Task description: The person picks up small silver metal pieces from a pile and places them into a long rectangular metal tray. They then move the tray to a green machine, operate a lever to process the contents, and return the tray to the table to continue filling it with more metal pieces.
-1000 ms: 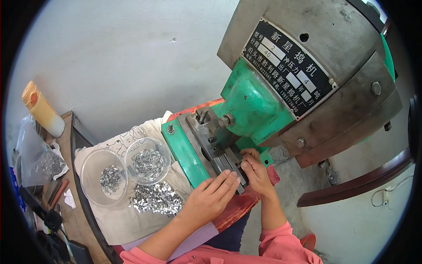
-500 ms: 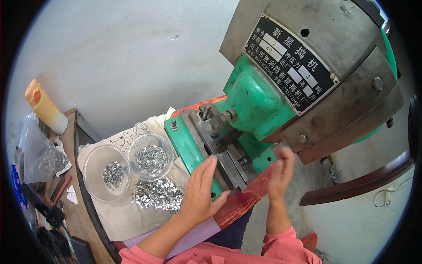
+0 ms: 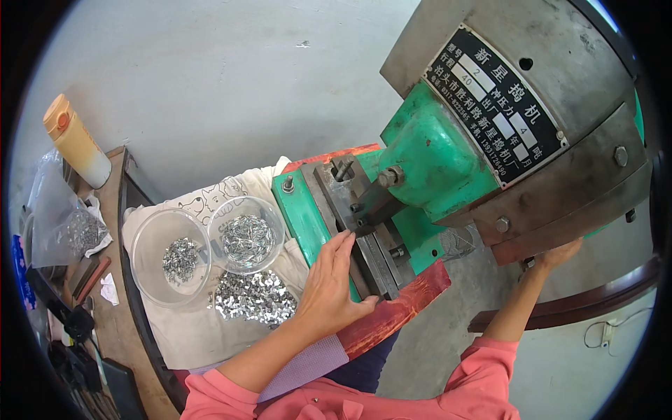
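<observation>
My left hand point(image 3: 330, 287) rests at the near side of the steel die point(image 3: 380, 260) on the green base of a small punch press point(image 3: 428, 157). Its fingers stretch along the die toward the punch, with the thumb apart near the die's near end; nothing shows in its grip. My right hand point(image 3: 560, 253) reaches to the underside of the press's grey housing point(image 3: 553, 227) on the right, and its fingers are hidden there. A heap of small shiny metal pieces point(image 3: 255, 297) lies on the cloth left of my left hand.
Two clear plastic tubs, one with thin metal pieces point(image 3: 247, 240) and one with small bits point(image 3: 180, 260), stand on a cream cloth point(image 3: 203, 339). A wooden side table point(image 3: 112, 269) at left bears a yellow bottle point(image 3: 78, 143), a plastic bag point(image 3: 59, 217) and tools.
My right hand has moved right and up, from beside the die to the underside of the press housing. My left fingertips have moved closer to the punch. The view has shifted slightly.
</observation>
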Motion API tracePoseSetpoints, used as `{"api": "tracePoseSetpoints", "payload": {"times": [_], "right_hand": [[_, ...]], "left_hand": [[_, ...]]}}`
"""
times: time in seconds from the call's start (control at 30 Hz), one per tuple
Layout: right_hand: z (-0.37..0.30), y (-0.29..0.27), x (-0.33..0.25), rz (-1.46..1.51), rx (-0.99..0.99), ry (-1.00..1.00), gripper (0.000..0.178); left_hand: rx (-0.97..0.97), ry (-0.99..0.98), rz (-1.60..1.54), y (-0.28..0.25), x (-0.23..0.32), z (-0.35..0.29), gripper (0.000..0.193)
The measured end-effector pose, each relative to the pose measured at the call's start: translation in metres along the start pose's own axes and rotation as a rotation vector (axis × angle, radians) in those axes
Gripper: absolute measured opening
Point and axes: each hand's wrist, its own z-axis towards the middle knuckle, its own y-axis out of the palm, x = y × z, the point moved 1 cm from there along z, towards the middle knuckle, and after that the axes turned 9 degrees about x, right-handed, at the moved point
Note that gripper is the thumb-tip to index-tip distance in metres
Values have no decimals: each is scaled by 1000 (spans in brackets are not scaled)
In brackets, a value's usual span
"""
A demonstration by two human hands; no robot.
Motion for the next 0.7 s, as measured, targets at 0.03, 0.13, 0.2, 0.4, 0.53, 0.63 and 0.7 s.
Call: {"api": "tracePoseSetpoints", "payload": {"times": [0.03,0.13,0.2,0.4,0.53,0.63,0.7], "right_hand": [[1,2,2,66,26,46,40],[28,-9,4,179,-6,174,41],[53,-6,-15,157,-21,273,41],[155,-1,-60,30,-221,243,39],[244,-1,-57,-86,-344,383,41],[241,41,-112,-97,-517,343,52],[214,77,-155,-78,-649,280,61]], "left_hand": [[9,0,12,0,0,1,105],[30,-3,35,2,2,2,103],[46,-11,45,2,2,3,101],[94,29,109,0,3,16,94],[157,43,154,5,-6,36,93],[188,26,190,5,-12,50,93],[193,5,216,2,-17,57,93]]}}
